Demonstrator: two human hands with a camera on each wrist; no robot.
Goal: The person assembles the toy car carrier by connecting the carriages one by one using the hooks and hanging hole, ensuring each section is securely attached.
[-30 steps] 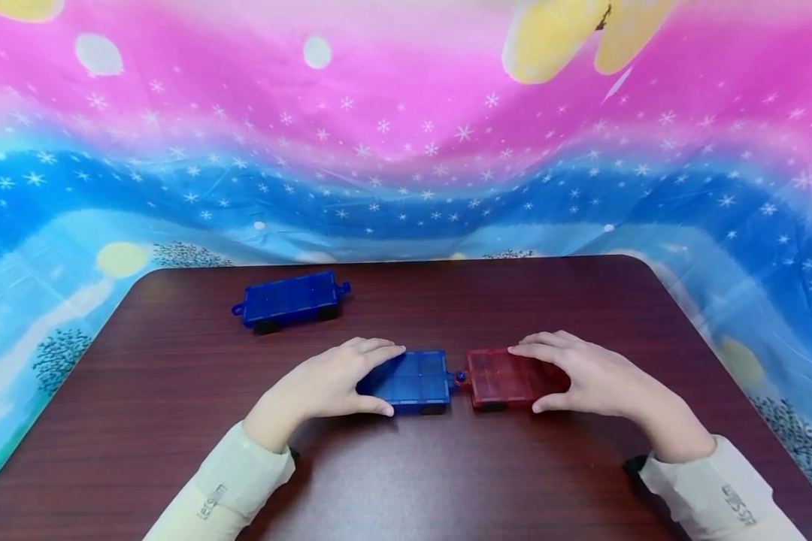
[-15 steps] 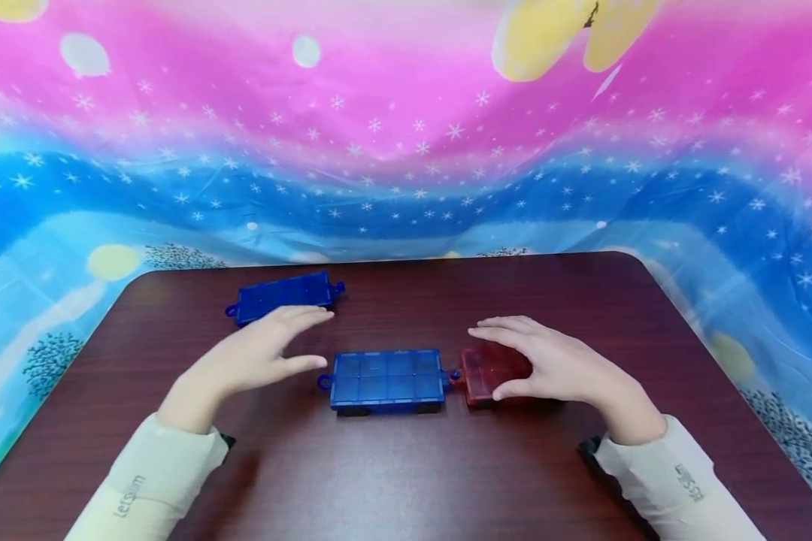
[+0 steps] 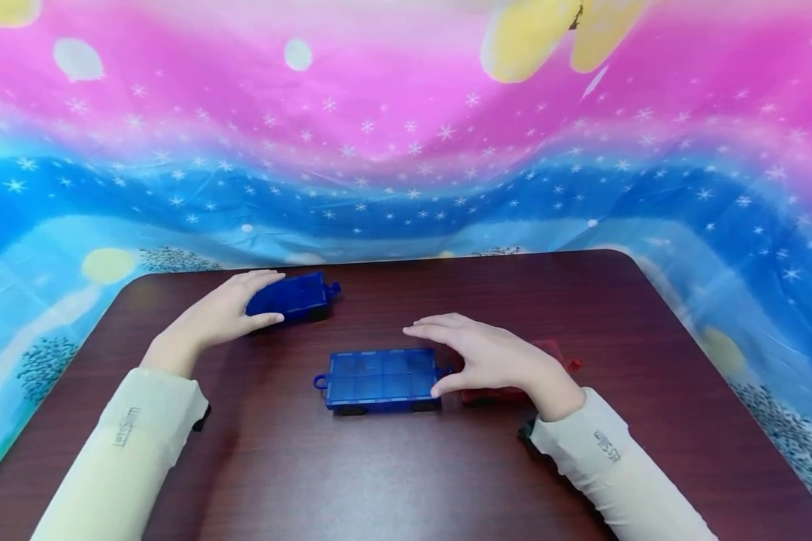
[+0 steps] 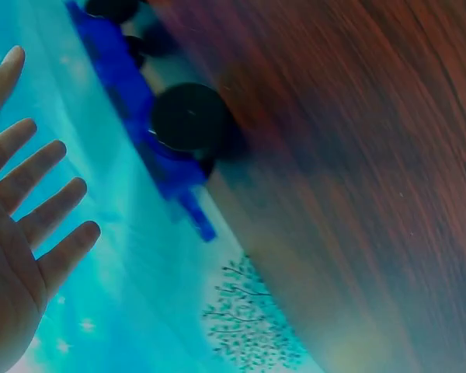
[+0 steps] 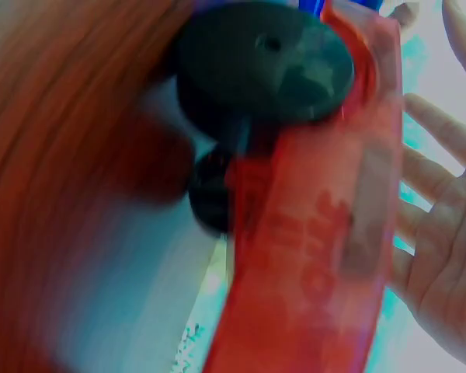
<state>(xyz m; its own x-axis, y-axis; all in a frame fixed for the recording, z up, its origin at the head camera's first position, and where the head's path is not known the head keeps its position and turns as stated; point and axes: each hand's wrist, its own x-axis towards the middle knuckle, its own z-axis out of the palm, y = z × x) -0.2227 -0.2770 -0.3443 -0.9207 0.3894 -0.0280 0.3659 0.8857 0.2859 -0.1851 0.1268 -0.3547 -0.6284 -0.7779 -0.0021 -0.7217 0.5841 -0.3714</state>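
Three toy train cars with black wheels stand on the table. At the back left is a dark blue car [image 3: 301, 294]; my left hand [image 3: 223, 314] reaches over its left end, thumb apart. In the left wrist view, that hand [image 4: 23, 233] has its fingers spread, away from the blue car [image 4: 132, 93]. A second blue car [image 3: 382, 379] stands at the middle, a ring at its left end. To its right is a red see-through car [image 3: 548, 349], largely hidden by my right hand [image 3: 497, 357]. The right wrist view shows straight fingers [image 5: 435, 171] beyond the red car [image 5: 311, 225].
The dark brown wooden table [image 3: 379, 481] has rounded back corners. Behind it and along its sides hangs a pink and blue cloth [image 3: 392, 120] with snowflakes and trees.
My left hand has let go of the middle blue car and moved back and left to the far blue car. My right hand has shifted left from the red car toward the coupling.
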